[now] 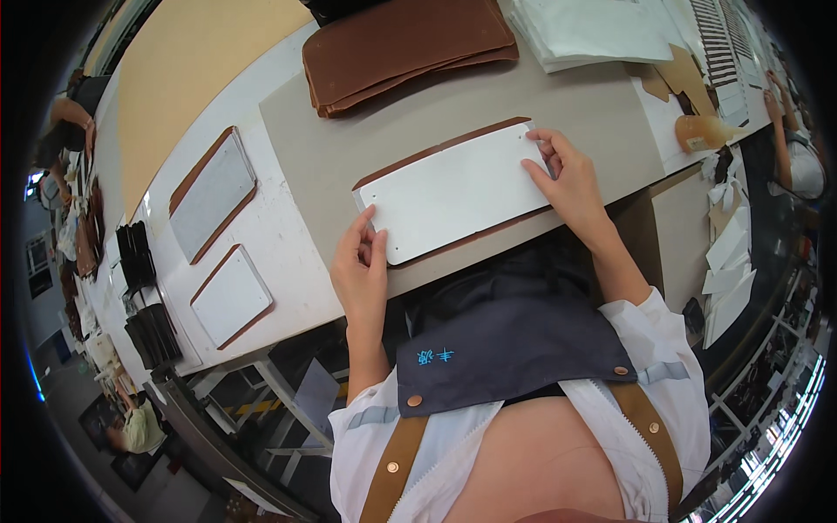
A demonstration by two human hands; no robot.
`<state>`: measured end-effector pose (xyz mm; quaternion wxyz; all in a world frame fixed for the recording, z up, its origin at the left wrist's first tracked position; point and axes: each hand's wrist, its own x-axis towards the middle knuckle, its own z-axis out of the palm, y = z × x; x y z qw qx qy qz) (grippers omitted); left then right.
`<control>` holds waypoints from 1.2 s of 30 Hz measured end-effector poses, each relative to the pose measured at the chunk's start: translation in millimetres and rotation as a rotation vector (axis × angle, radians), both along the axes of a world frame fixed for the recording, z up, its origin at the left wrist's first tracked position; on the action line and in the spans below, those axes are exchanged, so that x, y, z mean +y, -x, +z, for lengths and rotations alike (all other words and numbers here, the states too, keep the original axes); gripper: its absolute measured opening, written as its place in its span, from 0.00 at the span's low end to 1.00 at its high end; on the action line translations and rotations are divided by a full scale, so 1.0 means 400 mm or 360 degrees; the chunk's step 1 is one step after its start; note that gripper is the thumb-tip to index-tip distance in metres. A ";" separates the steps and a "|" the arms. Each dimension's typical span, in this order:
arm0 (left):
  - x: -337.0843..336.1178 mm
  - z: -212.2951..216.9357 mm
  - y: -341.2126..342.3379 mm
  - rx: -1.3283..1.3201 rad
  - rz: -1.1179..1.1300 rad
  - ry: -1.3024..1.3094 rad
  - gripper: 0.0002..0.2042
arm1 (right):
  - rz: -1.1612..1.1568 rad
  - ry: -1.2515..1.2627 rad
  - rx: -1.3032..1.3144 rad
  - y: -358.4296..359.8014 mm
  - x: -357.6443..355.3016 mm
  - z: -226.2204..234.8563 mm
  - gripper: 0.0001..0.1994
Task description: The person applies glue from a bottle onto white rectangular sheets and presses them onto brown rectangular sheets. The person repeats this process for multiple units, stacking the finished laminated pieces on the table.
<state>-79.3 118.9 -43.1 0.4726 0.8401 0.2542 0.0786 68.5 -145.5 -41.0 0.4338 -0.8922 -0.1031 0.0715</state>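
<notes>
A white rectangular sheet [458, 193] with small holes at its corners lies over a brown leather piece [445, 150], whose edge shows along the far and near sides. My left hand [359, 266] grips the sheet's left end, thumb and fingertips at its edge. At the right end, my right hand [567, 179] holds the corner, with thumb and index finger on top and the other fingers partly hidden. Both rest over a grey board [314, 166] near the table's front edge.
Brown leather pieces [410, 48] are stacked beyond the sheet, beside white sheets [593, 30]. Two white-faced leather panels [214, 196] [232, 296] lie left, near black folded pieces [135, 253]. A yellowish bottle [697, 133] lies right. Other people work at both sides.
</notes>
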 end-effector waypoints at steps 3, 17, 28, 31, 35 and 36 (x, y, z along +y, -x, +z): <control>-0.001 0.001 0.000 0.0000 -0.0009 -0.0032 0.17 | 0.0007 0.0018 -0.0024 0.003 -0.001 -0.001 0.17; -0.010 0.004 -0.003 0.0027 0.0026 -0.0089 0.17 | 0.0014 0.0024 -0.0076 0.006 -0.003 -0.007 0.16; -0.015 0.013 -0.007 0.0028 0.0004 -0.0155 0.16 | 0.0025 0.0059 -0.0117 0.007 0.000 -0.002 0.17; -0.015 0.005 -0.006 0.0010 0.0009 -0.0155 0.16 | 0.0035 0.0071 -0.0132 0.008 -0.001 -0.003 0.17; -0.014 0.005 -0.006 0.0012 -0.0008 -0.0178 0.16 | 0.0034 0.0085 -0.0127 0.008 -0.001 -0.003 0.17; -0.014 0.005 -0.006 0.0018 -0.0012 -0.0190 0.16 | 0.0036 0.0084 -0.0135 0.008 -0.001 -0.004 0.17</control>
